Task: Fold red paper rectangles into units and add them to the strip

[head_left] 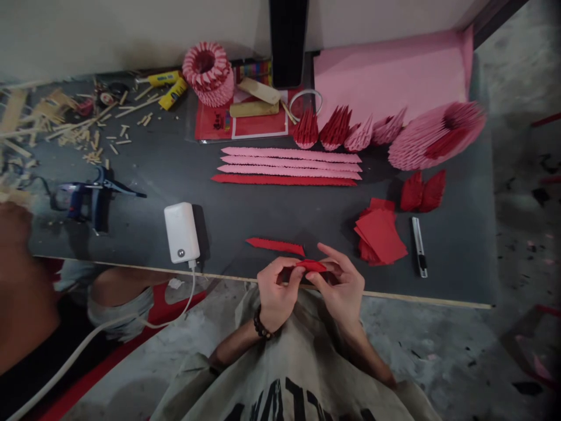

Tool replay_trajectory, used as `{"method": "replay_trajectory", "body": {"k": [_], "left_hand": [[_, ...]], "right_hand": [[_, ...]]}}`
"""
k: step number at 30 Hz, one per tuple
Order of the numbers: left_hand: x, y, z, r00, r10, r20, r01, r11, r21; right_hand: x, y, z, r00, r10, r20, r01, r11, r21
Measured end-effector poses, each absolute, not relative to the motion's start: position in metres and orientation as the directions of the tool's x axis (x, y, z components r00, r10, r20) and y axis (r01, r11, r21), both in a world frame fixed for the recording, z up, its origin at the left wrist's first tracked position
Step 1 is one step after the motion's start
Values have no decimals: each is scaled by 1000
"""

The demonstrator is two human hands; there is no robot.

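Note:
My left hand [275, 294] and my right hand [341, 285] meet at the near edge of the dark table [175, 169], both pinched on a small folded red paper piece [311, 266]. A beaded bracelet sits on my left wrist. Just beyond my fingers lies a short strip of joined red folded pieces [275, 246]. To the right is a stack of red paper squares [380, 236], with a utility knife [419, 245] beside it.
Long pink and red folded strips [289, 166] lie mid-table, with folded clusters [346, 128] and a pink-red fan shape [433, 137] behind. A white power bank [181, 232] with cable, a glue gun [94, 196], wood sticks and another person's limb [21, 292] are at left.

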State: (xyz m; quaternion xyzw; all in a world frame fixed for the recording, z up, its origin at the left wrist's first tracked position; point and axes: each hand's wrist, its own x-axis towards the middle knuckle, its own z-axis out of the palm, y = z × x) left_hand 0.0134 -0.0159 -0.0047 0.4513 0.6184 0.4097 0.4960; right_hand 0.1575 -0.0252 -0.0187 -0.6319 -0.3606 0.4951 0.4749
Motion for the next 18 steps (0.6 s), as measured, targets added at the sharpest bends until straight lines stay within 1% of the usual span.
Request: {"method": "replay_trajectory", "body": {"k": [2, 7, 10, 13, 15, 18], "left_hand": [[15, -17, -6, -117, 974, -193, 191, 212, 958], [19, -19, -12, -135, 973, -187, 167, 208, 964], [19, -21, -16, -226, 961, -156, 137, 190, 972], [20, -23, -19, -297, 949, -111, 119, 152, 981], [20, -23, -20, -293, 953, -75, 116, 113, 987], [20, -24, -20, -266, 964, -29, 104, 58, 993]], "right_hand": [[155, -27, -19, 244, 931, -272, -29, -273, -962], [148, -26, -19, 288, 933, -214, -5, -222, -975], [146, -25, -18, 278, 939, -204, 11, -216, -976], [146, -24, -18, 215, 959, -185, 23, -194, -981], [149, -23, -18, 178, 973, -145, 31, -153, -988], [154, -23, -15, 197, 979, -50, 66, -64, -996]]}}
